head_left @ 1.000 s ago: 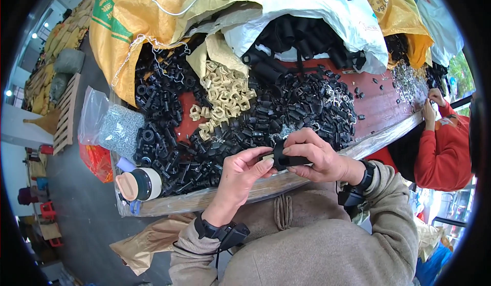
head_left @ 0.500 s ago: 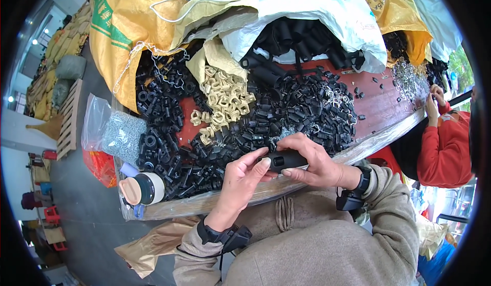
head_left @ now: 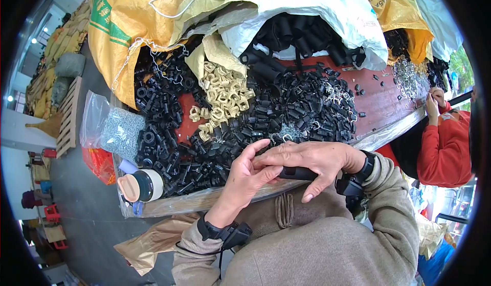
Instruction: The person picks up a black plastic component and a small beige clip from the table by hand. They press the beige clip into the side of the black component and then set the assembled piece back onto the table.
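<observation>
A black plastic tube (head_left: 298,173) is pinched in my left hand (head_left: 243,178), held level just above the table's near edge. My left thumb presses along its left end. My right hand (head_left: 319,161) lies over the tube with fingers stretched toward my left fingers and the thumb apart below it. The right palm hides the tube's top, so any small part under those fingers cannot be seen. Beyond my hands spreads a heap of small black plastic parts (head_left: 266,117), with bent metal clips (head_left: 291,131) among them.
Cream ring-shaped parts (head_left: 222,102) spill from a sack. More black tubes (head_left: 286,33) fill a white sack (head_left: 317,0). Left are black fittings (head_left: 148,138), a bag of screws (head_left: 123,132) and a lidded cup (head_left: 140,185). A person in red (head_left: 445,148) works at the right.
My right hand has gone from gripping the tube's right end to lying across its top, fingers extended leftward and thumb released. The left hand still holds the tube.
</observation>
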A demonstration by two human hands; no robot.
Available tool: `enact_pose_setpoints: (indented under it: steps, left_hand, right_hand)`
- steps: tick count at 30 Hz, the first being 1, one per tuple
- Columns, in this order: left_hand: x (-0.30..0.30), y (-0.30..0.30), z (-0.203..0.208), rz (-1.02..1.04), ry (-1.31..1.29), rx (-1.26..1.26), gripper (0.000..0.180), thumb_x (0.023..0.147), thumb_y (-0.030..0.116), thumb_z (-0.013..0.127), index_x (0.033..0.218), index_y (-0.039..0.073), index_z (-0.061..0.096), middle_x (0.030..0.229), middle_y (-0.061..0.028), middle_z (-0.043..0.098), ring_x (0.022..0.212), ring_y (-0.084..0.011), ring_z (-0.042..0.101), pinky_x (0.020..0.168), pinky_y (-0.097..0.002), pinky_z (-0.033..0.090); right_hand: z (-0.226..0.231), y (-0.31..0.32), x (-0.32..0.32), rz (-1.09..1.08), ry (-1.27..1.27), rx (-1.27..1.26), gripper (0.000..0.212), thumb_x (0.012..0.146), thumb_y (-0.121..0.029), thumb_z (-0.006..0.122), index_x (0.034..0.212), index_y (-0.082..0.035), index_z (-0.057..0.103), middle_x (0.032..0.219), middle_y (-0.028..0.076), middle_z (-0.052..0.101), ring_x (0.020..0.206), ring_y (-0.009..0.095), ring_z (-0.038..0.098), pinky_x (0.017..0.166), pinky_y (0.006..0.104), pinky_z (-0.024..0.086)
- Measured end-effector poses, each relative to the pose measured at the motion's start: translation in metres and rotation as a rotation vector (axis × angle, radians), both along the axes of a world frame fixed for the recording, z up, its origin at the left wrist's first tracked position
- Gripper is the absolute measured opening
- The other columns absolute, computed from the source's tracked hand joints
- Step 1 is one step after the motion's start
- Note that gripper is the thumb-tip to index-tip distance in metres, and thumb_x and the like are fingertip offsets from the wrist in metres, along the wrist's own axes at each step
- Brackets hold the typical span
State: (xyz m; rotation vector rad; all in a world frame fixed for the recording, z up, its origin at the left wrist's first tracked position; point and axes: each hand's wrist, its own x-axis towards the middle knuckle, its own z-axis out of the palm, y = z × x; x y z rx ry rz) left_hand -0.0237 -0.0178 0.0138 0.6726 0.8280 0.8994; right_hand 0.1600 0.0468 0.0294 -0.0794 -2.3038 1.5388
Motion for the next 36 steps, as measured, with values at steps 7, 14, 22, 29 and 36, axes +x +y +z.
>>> enact_pose_setpoints:
  steps: [7, 14, 22, 29, 36]
  left_hand:
    - [0.003, -0.006, -0.002, -0.024, -0.02, 0.09, 0.075, 0.068, 0.002, 0.069, 0.127, -0.001, 0.024, 0.11, -0.0131, 0.05, 0.098, -0.0171, 0.052, 0.084, -0.0298, 0.045]
    - [0.006, -0.008, -0.004, 0.025, -0.061, 0.062, 0.079, 0.065, -0.003, 0.069, 0.129, 0.003, 0.023, 0.113, -0.0123, 0.049, 0.102, -0.0167, 0.05, 0.086, -0.0296, 0.042]
    - [0.011, -0.011, 0.0, 0.038, 0.048, 0.11, 0.082, 0.067, -0.001, 0.069, 0.13, 0.004, 0.018, 0.11, -0.0136, 0.049, 0.1, -0.0162, 0.051, 0.086, -0.0299, 0.043]
    - [0.012, -0.013, 0.0, 0.007, 0.102, 0.131, 0.083, 0.068, 0.0, 0.069, 0.131, 0.004, 0.015, 0.111, -0.0139, 0.048, 0.099, -0.0162, 0.051, 0.085, -0.0297, 0.044]
    - [0.01, -0.011, -0.008, -0.017, 0.157, 0.156, 0.08, 0.07, 0.006, 0.069, 0.13, 0.0, 0.015, 0.104, -0.0139, 0.052, 0.091, -0.0139, 0.054, 0.076, -0.0268, 0.048]
  right_hand:
    - [-0.007, -0.004, 0.001, -0.031, 0.01, -0.138, 0.09, 0.063, -0.049, 0.066, 0.127, 0.004, 0.03, 0.121, 0.02, 0.042, 0.11, 0.033, 0.043, 0.094, 0.0413, 0.029]
    - [-0.015, -0.011, 0.001, -0.09, 0.098, -0.292, 0.094, 0.064, -0.059, 0.059, 0.128, 0.003, 0.029, 0.12, 0.02, 0.042, 0.11, 0.032, 0.042, 0.095, 0.0392, 0.029]
    - [-0.023, -0.019, 0.005, -0.142, 0.135, -0.578, 0.092, 0.065, -0.06, 0.056, 0.127, 0.003, 0.031, 0.121, 0.018, 0.042, 0.112, 0.029, 0.041, 0.096, 0.0378, 0.028]
    - [-0.026, -0.02, 0.008, -0.139, 0.148, -0.534, 0.087, 0.068, -0.058, 0.055, 0.126, 0.003, 0.033, 0.121, 0.018, 0.042, 0.113, 0.028, 0.041, 0.096, 0.0374, 0.028]
    - [-0.032, -0.024, 0.007, -0.243, 0.15, -0.455, 0.085, 0.07, -0.06, 0.051, 0.123, 0.004, 0.035, 0.115, 0.018, 0.046, 0.107, 0.027, 0.046, 0.094, 0.0363, 0.031]
